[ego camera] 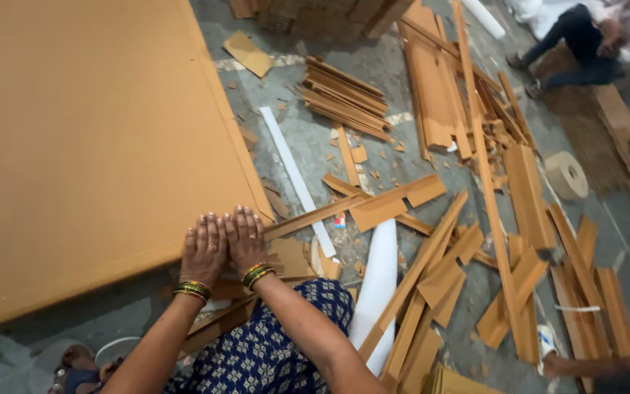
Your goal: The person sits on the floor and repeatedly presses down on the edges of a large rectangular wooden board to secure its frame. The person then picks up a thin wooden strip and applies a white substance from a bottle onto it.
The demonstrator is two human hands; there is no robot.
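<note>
Your left hand (203, 252) and right hand (245, 242) lie flat, fingers spread, gripping nothing, on the near corner of the large brown cardboard sheet (89, 138). Press evenly with both palms.

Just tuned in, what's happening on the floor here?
A person seated on the floor presses both hands flat, side by side, on the near corner of a large cardboard sheet: left hand, right hand. Cardboard strips and offcuts lie scattered to the right, along with a stack of strips, a white strip and a roll of twine. Another person sits at the far right.
</note>
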